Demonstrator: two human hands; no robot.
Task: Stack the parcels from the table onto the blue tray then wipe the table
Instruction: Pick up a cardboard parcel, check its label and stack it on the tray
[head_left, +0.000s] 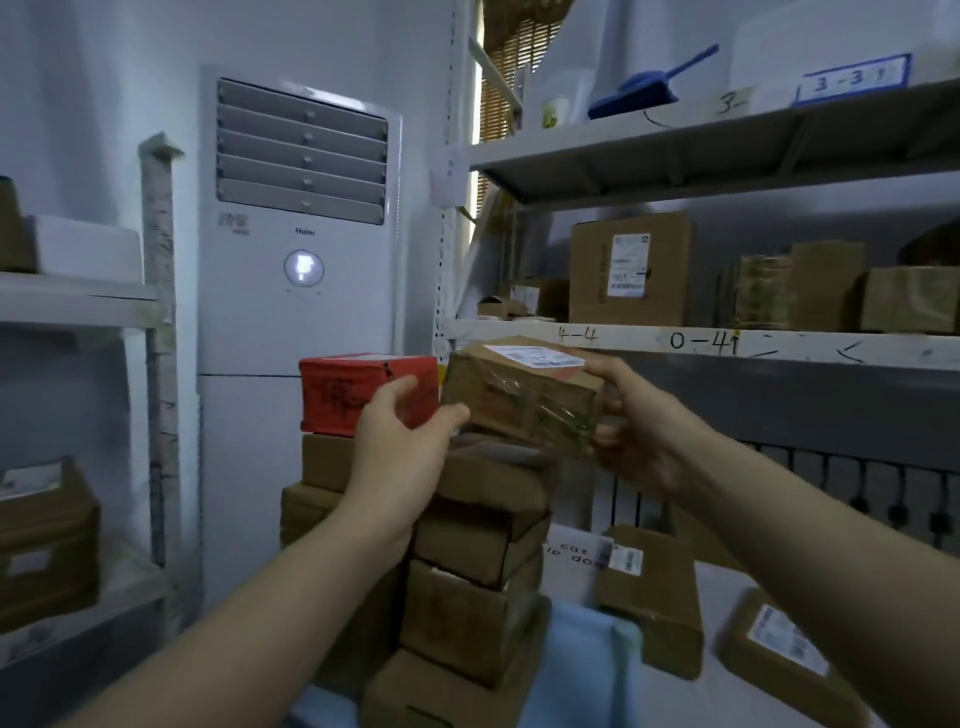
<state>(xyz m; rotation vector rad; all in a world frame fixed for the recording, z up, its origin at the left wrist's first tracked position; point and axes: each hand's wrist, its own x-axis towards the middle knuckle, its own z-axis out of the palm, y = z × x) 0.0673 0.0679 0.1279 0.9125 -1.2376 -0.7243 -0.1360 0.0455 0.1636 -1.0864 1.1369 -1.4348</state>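
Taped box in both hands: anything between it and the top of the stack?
Nothing visible. The taped box, held by the left hand and right hand, hangs just above the stack, beside the red box.

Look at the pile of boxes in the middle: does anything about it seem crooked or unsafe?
Yes. The stack of boxes is uneven: the boxes sit turned at different angles with corners overhanging, so the tall pile looks unsteady. The taped box, held by the left hand and right hand, is tilted beside the red box.
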